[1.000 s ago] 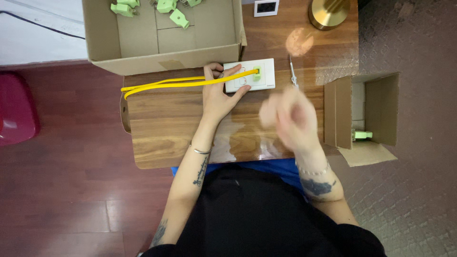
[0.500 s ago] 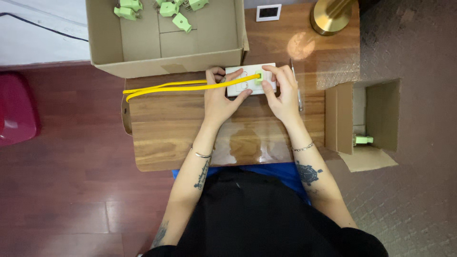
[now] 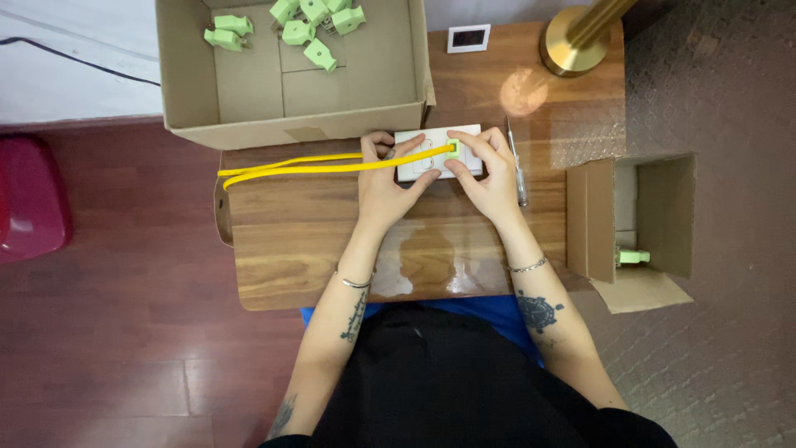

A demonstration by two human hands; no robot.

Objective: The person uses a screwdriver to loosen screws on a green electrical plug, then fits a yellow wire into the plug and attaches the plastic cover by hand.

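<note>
We have a single head-worn view, looking straight down from well above the glossy wooden table point(image 3: 315, 249). Our lap sits at six o'clock, the open cardboard box point(image 3: 199, 83) at eleven.

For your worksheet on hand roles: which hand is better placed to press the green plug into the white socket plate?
Probably the right hand: its fingertips sit at the green plug on the white socket plate. The left hand rests across the yellow cable, steadying the plate.
</note>
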